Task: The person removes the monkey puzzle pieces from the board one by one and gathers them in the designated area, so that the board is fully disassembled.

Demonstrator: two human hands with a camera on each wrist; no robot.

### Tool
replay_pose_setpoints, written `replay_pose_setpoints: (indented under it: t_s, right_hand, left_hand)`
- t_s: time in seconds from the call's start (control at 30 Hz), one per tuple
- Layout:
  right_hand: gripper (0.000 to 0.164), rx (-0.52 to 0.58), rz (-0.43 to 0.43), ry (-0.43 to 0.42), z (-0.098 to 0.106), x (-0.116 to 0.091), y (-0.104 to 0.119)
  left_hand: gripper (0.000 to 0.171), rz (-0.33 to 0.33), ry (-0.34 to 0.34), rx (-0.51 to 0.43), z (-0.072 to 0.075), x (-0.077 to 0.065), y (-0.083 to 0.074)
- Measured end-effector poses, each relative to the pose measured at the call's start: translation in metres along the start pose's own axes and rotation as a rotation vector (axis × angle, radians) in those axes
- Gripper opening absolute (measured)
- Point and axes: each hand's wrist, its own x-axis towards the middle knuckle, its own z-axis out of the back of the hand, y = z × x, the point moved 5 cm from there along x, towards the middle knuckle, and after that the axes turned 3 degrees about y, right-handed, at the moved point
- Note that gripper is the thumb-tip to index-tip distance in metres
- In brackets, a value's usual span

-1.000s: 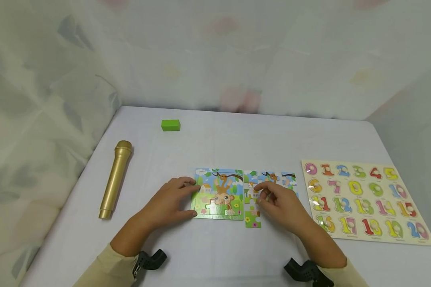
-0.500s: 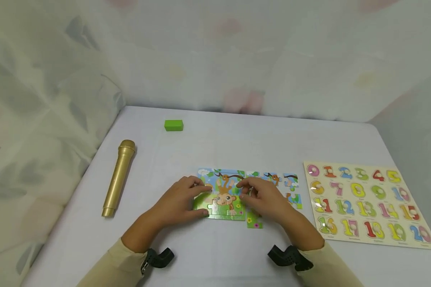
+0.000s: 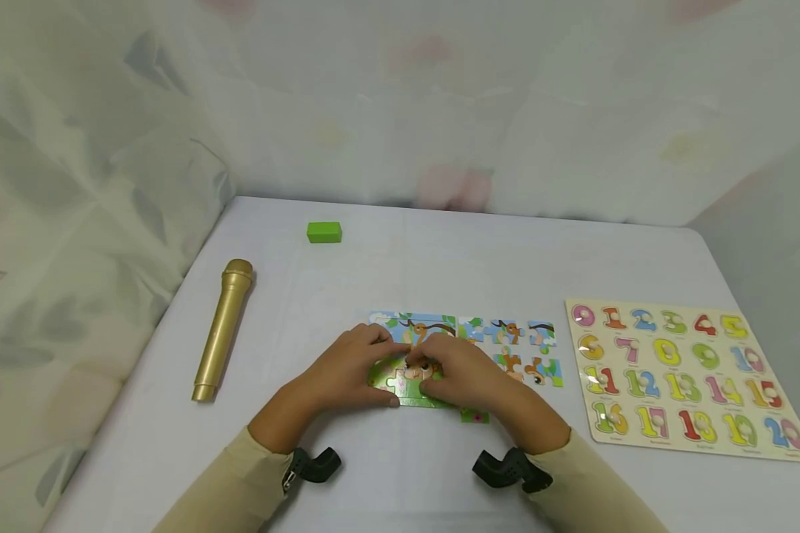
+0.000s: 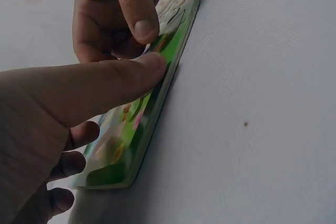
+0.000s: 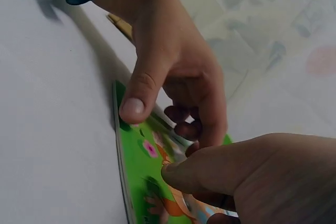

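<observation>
A jigsaw board (image 3: 420,320) with a monkey picture lies flat on the white tabletop in the head view. My left hand (image 3: 350,370) is at its left side. The left thumb (image 4: 126,80) lies over the near edge in the left wrist view, while the index finger reaches across the picture. My right hand (image 3: 470,374) is over the right half of the board, fingers bent, thumb and index fingertip apart over the monkey. Whether it holds a puzzle piece is hidden. Loose puzzle pieces (image 3: 543,370) lie right of the board, some partly covered by the right hand.
A board of coloured numbers (image 3: 687,377) lies to the right. On the left is a gold microphone (image 3: 221,333), and a green block (image 3: 324,232) sits farther back. Cloth curtains (image 3: 93,222) border the table at the back and sides.
My right hand has moved left from the loose pieces onto the board. The left hand has shifted slightly right, with its fingers farther over the picture. The head view has shifted a little.
</observation>
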Motion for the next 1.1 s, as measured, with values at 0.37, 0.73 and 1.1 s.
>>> replay_pose_setpoints:
  t_s: [0.37,0.73,1.1]
  right_hand:
    - [0.035,-0.110,0.002,0.046,-0.0049,0.0024,0.0082]
    - [0.039,-0.109,-0.029,0.046,-0.0072,0.0011,0.0085]
    - [0.046,-0.113,-0.046,0.068,-0.0085,0.0021,0.0080]
  left_hand:
    - [0.079,0.020,0.027,-0.018,-0.0055,0.0032,0.0050]
    - [0.078,0.051,0.046,-0.041,-0.0039,0.0038,0.0036]
    - [0.079,0.061,0.051,-0.055,-0.0024,0.0039,0.0009]
